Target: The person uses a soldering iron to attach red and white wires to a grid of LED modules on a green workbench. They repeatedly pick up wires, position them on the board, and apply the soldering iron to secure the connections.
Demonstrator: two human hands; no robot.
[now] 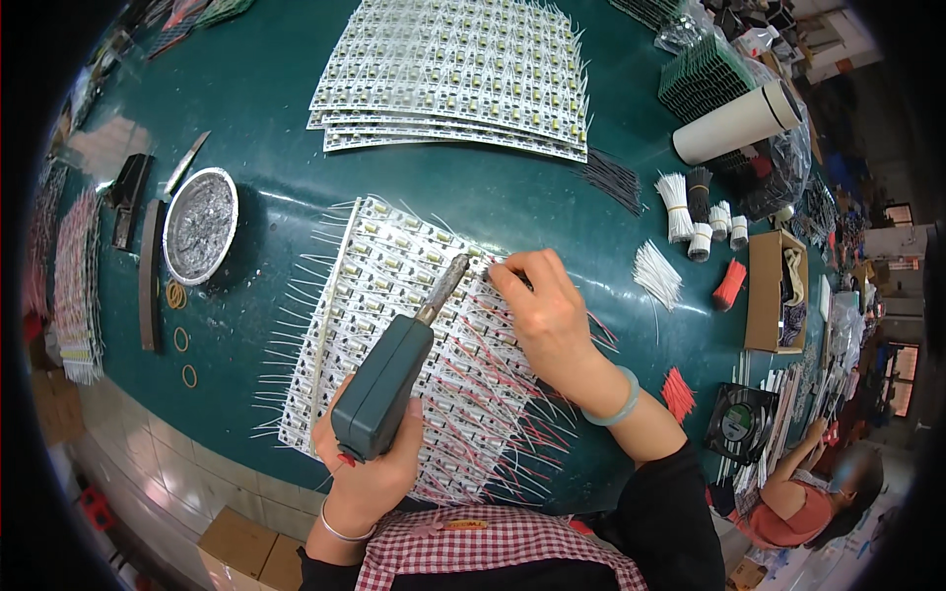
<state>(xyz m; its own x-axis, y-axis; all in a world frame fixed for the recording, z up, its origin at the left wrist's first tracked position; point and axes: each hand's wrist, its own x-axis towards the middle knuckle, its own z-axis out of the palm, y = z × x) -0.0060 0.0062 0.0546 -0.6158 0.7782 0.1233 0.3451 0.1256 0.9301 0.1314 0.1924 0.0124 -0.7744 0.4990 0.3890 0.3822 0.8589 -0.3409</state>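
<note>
My left hand (370, 483) is wrapped round the dark green body of a soldering gun (382, 386). Its grey metal tip touches or hovers just over a panel of white circuit boards (340, 369) lying on the table. Beside that tip, the thumb and forefinger of my right hand (547, 305) are pinched at the panel's upper right part, on what looks like a thin wire, mostly hidden by the fingers. Rows of red and white wires (493, 394) stick out over the lower right of the panel. White wires fringe its left edge.
A stack of similar panels (448, 74) lies at the far side. Left stands a bowl (233, 212) of grey metal residue, near rubber bands (175, 294). Wire bundles (674, 207), a white flask (739, 123) and a cardboard box (764, 295) are on the right. Another person (793, 497) sits beyond.
</note>
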